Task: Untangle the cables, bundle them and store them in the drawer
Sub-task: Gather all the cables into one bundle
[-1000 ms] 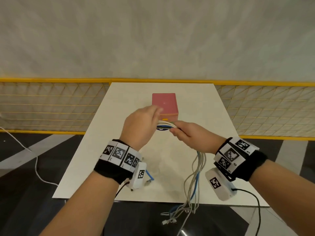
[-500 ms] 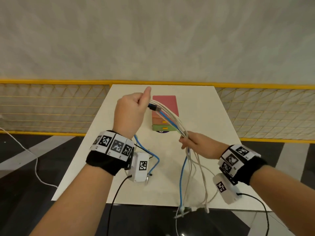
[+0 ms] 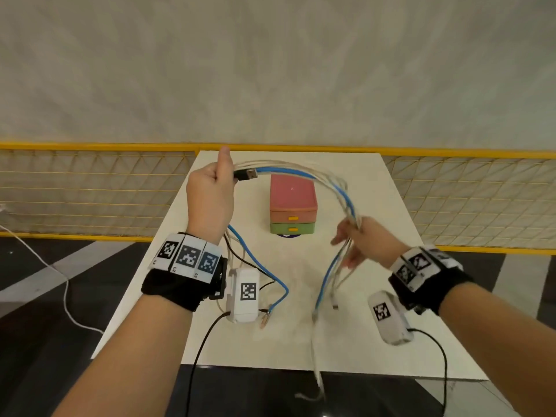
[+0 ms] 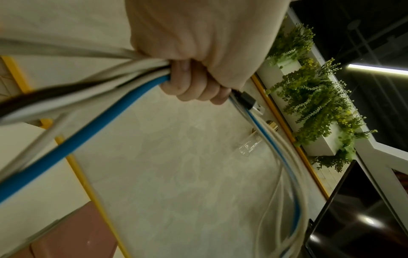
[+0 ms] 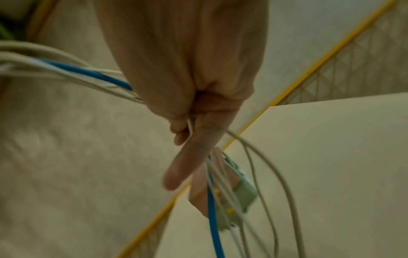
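Observation:
A bundle of white cables with one blue cable (image 3: 301,173) arcs in the air between my hands, above the table (image 3: 301,341). My left hand (image 3: 210,188) is raised at the left and grips one end in a fist (image 4: 194,83); a black USB plug (image 3: 246,175) sticks out of it. My right hand (image 3: 355,239) is lower at the right and pinches the bundle between thumb and forefinger (image 5: 189,125). The loose ends hang down past the table's front edge. The small drawer unit (image 3: 293,203), pink over green with yellow handles, stands shut behind the hands.
A yellow mesh fence (image 3: 90,188) runs behind and beside the table. A white cord (image 3: 60,281) lies on the dark floor at the left. Green plants in a white planter (image 4: 309,97) show in the left wrist view.
My left hand rose and moved left and away with the cable ends. My right hand moved right along the bundle. The arc between them widened and the hanging ends lifted.

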Available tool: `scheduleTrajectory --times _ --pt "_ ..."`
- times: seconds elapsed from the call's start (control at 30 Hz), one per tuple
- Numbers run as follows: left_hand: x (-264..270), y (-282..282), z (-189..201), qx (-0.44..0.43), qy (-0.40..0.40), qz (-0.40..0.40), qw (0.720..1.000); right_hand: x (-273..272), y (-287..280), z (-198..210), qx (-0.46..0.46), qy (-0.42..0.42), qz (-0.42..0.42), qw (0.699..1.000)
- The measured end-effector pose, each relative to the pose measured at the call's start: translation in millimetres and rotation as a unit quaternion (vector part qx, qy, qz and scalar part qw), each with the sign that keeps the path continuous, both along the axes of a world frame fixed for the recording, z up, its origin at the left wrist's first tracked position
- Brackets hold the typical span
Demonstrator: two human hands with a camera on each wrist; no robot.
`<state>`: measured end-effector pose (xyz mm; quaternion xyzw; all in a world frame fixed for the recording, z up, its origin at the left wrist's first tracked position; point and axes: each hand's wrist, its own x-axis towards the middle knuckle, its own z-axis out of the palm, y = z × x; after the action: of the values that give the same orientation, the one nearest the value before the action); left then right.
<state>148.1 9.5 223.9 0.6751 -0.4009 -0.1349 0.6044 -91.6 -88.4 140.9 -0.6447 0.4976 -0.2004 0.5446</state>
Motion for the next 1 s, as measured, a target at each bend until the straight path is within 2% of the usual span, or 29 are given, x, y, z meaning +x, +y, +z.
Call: scheduleTrajectory --times 0.07,0.13,0.23,0.3,0.4,0.6,0.7,0.77,0.83,0.87,0.93,1.0 --pt "-0.4 0.1 0.3 -0.003 0.007 0.006 1.0 -0.5 -12.4 25.0 -0.065 -0.064 -0.053 0.994" --pt "-1.2 0.1 1.1 -0.012 0.012 0.012 1.0 -5.0 -25.6 38.2 -0.18 -0.065 -0.054 0.98" --pt "-1.9 0.7 1.9 -0.018 0.013 0.018 1.0 -10.4 -36.3 38.3 -0.351 0.016 -0.002 0.936" --pt "-3.2 1.6 0.6 -0.017 0.009 0.016 1.0 -11.9 -38.3 27.6 -0.418 0.081 0.047 0.904" --pt "-7.8 2.1 -5.4 -0.001 -0.01 0.003 1.0 -14.6 -31.0 5.1 -0.379 0.147 0.091 0.909" --pt "-21.9 -0.1 -22.8 0.035 -0.073 -0.034 0.996 -17.2 -28.1 -46.4 -0.217 0.252 0.141 0.932" --pt "-25.5 -0.6 -29.3 0.074 -0.12 -0.044 0.989 -16.5 -22.6 -31.0 -0.089 0.294 0.181 0.934" --pt "-27.0 0.1 -32.8 0.105 -0.161 -0.048 0.98 -15.7 -18.4 -1.8 -0.043 0.344 0.241 0.907" --pt "-28.6 1.7 -36.5 0.132 -0.192 -0.058 0.971 -15.7 -13.4 33.7 -0.103 0.383 0.275 0.876" --pt "-30.3 2.6 -37.9 0.145 -0.206 -0.069 0.965 -13.4 -9.4 51.7 -0.137 0.358 0.27 0.883" --pt "-37.2 2.2 -39.5 0.171 -0.25 -0.096 0.948 -0.2 2.2 77.4 -0.189 0.247 0.25 0.917" --pt "-51.5 1.4 -35.5 0.181 -0.287 -0.136 0.931 23.1 15.9 83.7 -0.263 0.178 0.256 0.913"
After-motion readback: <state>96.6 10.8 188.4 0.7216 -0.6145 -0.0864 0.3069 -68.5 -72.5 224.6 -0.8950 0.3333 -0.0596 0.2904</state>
